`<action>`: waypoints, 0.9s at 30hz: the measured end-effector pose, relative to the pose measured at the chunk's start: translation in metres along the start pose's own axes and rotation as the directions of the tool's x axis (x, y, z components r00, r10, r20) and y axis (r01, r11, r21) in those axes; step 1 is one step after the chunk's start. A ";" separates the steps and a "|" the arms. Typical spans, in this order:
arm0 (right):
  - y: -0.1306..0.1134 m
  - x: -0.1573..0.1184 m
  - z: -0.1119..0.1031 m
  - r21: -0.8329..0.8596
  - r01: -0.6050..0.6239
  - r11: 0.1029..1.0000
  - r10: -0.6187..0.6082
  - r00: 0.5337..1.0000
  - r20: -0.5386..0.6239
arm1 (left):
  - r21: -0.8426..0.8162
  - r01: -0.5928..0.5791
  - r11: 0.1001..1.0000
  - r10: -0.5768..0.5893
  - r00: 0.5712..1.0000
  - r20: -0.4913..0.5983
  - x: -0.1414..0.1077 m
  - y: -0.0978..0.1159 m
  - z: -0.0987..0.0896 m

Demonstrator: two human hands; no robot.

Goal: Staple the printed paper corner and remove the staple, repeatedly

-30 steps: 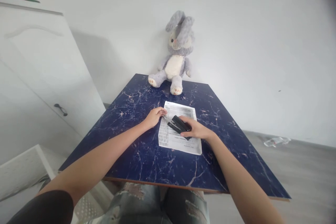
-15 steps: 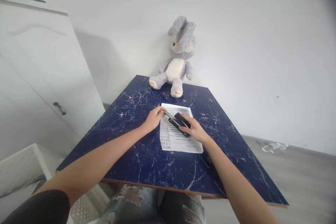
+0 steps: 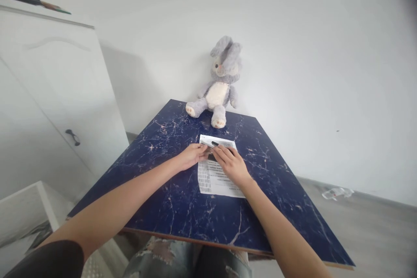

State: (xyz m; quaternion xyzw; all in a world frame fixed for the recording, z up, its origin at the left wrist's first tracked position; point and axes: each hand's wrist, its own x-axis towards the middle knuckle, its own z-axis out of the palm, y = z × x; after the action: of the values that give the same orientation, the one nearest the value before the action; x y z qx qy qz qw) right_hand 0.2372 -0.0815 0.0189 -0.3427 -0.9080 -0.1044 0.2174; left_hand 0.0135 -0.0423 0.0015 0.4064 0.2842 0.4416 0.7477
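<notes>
A black stapler (image 3: 212, 157) with a thin metal part sits between my two hands above a printed sheet of paper (image 3: 219, 184), and most of it is hidden by my fingers. My left hand (image 3: 192, 156) pinches its left end, where the metal part is. From the right, my right hand (image 3: 230, 166) lies over the stapler, its fingers curled across the black body. The sheet rests on the dark blue marbled table (image 3: 182, 208), with a barcode-like pattern down its left side.
A grey plush rabbit (image 3: 216, 93) sits at the table's far end against the wall. To the left stands a white cabinet (image 3: 65, 95) with a dark handle. A crumpled clear plastic wrapper (image 3: 338, 193) lies on the floor at right.
My right hand has turned from gripping the stapler's right end to covering its top. The opened stapler has swung closer to level, and my left hand stays at its metal end.
</notes>
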 end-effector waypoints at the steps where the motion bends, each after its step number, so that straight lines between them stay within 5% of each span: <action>1: -0.002 0.001 0.001 0.013 -0.036 0.999 0.036 0.999 -0.028 | 0.014 -0.010 1.000 0.010 1.000 -0.005 0.001 0.000 -0.001; 4: -0.001 0.004 0.005 0.136 -0.211 0.968 0.231 0.961 -0.153 | 0.125 -0.098 0.987 0.107 0.991 -0.074 0.003 0.001 -0.002; 6: 0.004 0.004 0.006 0.298 -0.328 0.896 0.387 0.907 -0.165 | 0.283 -0.241 0.929 0.287 0.948 -0.137 0.001 0.006 -0.002; 9: 0.015 0.001 0.003 0.476 -0.460 0.749 0.508 0.861 0.031 | 0.592 -0.419 0.688 0.576 0.812 -0.095 -0.006 0.013 -0.001; 11: 0.019 -0.001 -0.001 0.498 -0.525 0.690 0.506 0.842 0.185 | 0.748 -0.430 0.505 0.636 0.771 0.014 -0.010 0.015 0.000; 14: 0.016 -0.002 -0.006 0.483 -0.481 0.732 0.446 0.874 0.193 | 0.916 -0.387 0.104 0.568 0.779 0.265 -0.014 0.012 0.004; 16: 0.009 -0.001 -0.011 0.455 -0.340 0.823 0.368 0.929 0.029 | 0.920 -0.348 -0.183 0.426 0.815 0.393 -0.016 0.007 0.010; 19: -0.001 -0.001 -0.021 0.431 -0.145 0.891 0.267 0.934 -0.238 | 0.838 -0.338 -0.429 0.216 0.862 0.458 -0.021 -0.004 0.022; 22: -0.009 -0.002 -0.029 0.518 0.010 0.855 0.185 0.928 -0.322 | 0.780 -0.366 -0.509 0.106 0.872 0.478 -0.026 -0.013 0.032; 27: -0.015 0.001 -0.029 0.602 0.087 0.794 0.168 0.920 -0.355 | 0.847 -0.328 -0.419 0.198 0.877 0.438 -0.031 -0.014 0.040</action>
State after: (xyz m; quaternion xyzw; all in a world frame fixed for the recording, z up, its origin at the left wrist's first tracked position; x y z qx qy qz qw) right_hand 0.2360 -0.1016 0.0448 -0.2466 -0.8235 0.1306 0.4940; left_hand 0.0370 -0.0878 0.0116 0.9084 0.3791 0.1750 -0.0224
